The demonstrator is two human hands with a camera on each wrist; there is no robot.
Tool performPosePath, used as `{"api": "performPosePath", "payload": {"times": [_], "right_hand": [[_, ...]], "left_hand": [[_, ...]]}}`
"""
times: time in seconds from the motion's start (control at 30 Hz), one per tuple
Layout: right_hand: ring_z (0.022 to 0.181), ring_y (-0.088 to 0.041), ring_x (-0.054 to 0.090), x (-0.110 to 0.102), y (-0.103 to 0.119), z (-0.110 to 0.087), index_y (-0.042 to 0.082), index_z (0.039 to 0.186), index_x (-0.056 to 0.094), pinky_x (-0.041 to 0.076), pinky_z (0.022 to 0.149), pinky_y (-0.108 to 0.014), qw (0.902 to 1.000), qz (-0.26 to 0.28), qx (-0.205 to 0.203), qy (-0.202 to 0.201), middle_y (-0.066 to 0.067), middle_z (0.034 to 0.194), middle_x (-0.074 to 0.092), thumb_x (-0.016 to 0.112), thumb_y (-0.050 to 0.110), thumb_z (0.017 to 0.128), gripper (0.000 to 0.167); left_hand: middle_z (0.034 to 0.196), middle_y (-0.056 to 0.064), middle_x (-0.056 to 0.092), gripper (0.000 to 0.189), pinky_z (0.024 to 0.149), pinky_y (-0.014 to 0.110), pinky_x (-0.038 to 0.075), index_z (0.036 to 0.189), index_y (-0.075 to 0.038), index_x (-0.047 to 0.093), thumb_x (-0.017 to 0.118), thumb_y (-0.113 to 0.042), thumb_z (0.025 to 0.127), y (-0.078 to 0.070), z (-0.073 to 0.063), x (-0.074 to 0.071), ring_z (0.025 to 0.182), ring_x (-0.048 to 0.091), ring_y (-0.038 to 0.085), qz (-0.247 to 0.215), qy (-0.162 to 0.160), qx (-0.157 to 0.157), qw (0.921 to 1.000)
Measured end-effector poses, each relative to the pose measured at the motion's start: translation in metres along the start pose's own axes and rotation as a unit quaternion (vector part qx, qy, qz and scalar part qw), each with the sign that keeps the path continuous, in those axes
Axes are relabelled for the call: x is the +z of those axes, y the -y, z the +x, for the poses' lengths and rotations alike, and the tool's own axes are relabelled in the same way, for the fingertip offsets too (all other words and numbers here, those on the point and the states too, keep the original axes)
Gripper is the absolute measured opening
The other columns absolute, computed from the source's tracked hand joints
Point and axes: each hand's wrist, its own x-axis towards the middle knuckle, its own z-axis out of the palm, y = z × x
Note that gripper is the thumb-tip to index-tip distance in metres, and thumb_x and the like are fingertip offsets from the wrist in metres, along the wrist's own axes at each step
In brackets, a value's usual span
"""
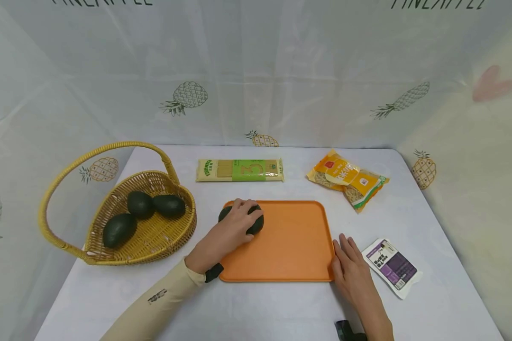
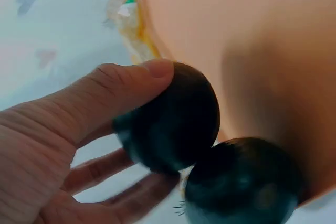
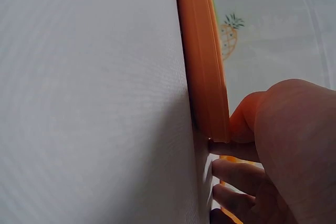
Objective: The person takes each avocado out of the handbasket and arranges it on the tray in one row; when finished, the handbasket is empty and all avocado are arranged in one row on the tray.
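My left hand grips a dark green avocado over the left part of an orange tray. In the left wrist view, the thumb lies across the top of this avocado, with the fingers round its far side. A second avocado sits right against it; in the head view it shows partly behind the hand, by the tray's upper left corner. My right hand rests at the tray's right edge with its fingers extended. The right wrist view shows the thumb at the tray's corner.
A yellow wicker basket with a tall handle stands at the left, holding three avocados. Behind the tray lies a pack of noodles. An orange-yellow bag lies back right, and a white and purple packet beside my right hand.
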Motion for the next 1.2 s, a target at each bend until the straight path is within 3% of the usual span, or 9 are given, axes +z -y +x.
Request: {"api": "performPosePath", "payload": {"times": [0.1, 0.2, 0.47, 0.73, 1.03, 1.2], "right_hand": [[0.152, -0.051, 0.042, 0.000, 0.000, 0.000, -0.007, 0.148, 0.058, 0.040, 0.117, -0.069, 1.0000, 0.000, 0.001, 0.000, -0.029, 0.162, 0.049, 0.058, 0.011, 0.105, 0.047], [0.153, -0.051, 0.041, 0.000, 0.001, 0.001, -0.007, 0.149, 0.057, 0.040, 0.118, -0.069, 1.0000, 0.001, 0.004, 0.004, -0.028, 0.162, 0.048, 0.058, 0.011, 0.105, 0.048], [0.155, -0.050, 0.038, -0.001, 0.001, 0.001, -0.005, 0.152, 0.055, 0.038, 0.119, -0.069, 0.9998, 0.002, 0.014, 0.015, -0.027, 0.164, 0.046, 0.057, 0.012, 0.106, 0.049], [0.156, -0.050, 0.037, -0.002, 0.002, 0.002, -0.004, 0.153, 0.054, 0.037, 0.121, -0.069, 0.9994, 0.002, 0.021, 0.027, -0.027, 0.165, 0.045, 0.056, 0.013, 0.106, 0.050], [0.155, -0.050, 0.038, -0.002, 0.002, 0.002, -0.006, 0.151, 0.056, 0.038, 0.119, -0.069, 0.9997, 0.007, 0.016, 0.015, -0.028, 0.164, 0.047, 0.056, 0.012, 0.106, 0.048], [0.156, -0.050, 0.037, -0.002, 0.003, 0.002, -0.005, 0.152, 0.054, 0.037, 0.121, -0.069, 0.9993, 0.007, 0.026, 0.025, -0.027, 0.165, 0.045, 0.055, 0.013, 0.107, 0.049]], "left_hand": [[0.140, 0.020, 0.062, 0.042, 0.100, 0.048, 0.060, 0.132, -0.003, 0.070, 0.084, -0.008, 0.093, 0.002, 0.002, 0.006, 0.128, 0.055, 0.041, 0.034, -0.018, 0.014, 0.9991], [0.137, 0.019, 0.063, 0.037, 0.098, 0.046, 0.060, 0.128, -0.003, 0.071, 0.084, -0.007, 0.093, 0.005, 0.002, 0.008, 0.125, 0.058, 0.039, 0.039, -0.029, 0.028, 0.9984], [0.144, 0.016, 0.065, 0.049, 0.113, 0.046, 0.055, 0.135, -0.003, 0.063, 0.085, -0.010, 0.092, 0.013, 0.005, 0.010, 0.144, 0.054, 0.037, 0.004, 0.005, 0.060, 0.9982], [0.135, 0.013, 0.063, 0.043, 0.102, 0.044, 0.059, 0.130, -0.008, 0.068, 0.086, -0.017, 0.092, 0.012, -0.001, 0.015, 0.129, 0.058, 0.037, 0.070, -0.019, 0.113, 0.9909], [0.133, 0.017, 0.060, 0.042, 0.097, 0.045, 0.058, 0.128, -0.007, 0.067, 0.087, -0.018, 0.092, 0.010, -0.006, 0.017, 0.123, 0.055, 0.036, 0.065, -0.027, 0.089, 0.9935], [0.136, 0.016, 0.060, 0.042, 0.101, 0.044, 0.058, 0.129, -0.008, 0.067, 0.086, -0.015, 0.092, 0.013, -0.006, 0.017, 0.130, 0.056, 0.036, 0.066, -0.033, 0.109, 0.9913]]}}
